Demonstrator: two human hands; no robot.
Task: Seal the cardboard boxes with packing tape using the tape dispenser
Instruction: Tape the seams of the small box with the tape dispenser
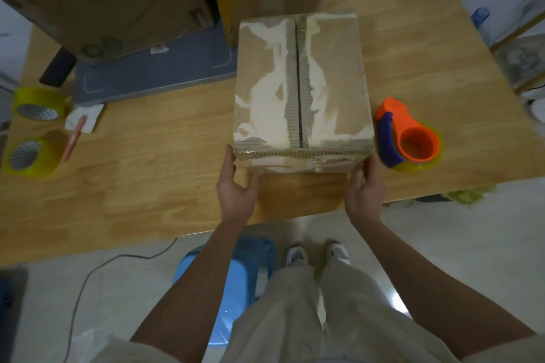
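A worn cardboard box [330, 82] stands on the wooden table [147, 162], flaps closed, with a dark seam down the middle of its top and torn paper patches. My left hand [236, 186] touches its near left corner with straight fingers, thumb against the front face. My right hand [365, 186] touches the near right corner the same way. The orange and blue tape dispenser [410, 135] lies on the table just right of the box, apart from both hands.
Two yellowish tape rolls [38, 103] [29, 153] and a pink cutter [73, 138] lie at the table's left. A big cardboard box [97, 0] and a grey board [153, 74] sit behind. A blue stool [233, 283] stands below the table's near edge.
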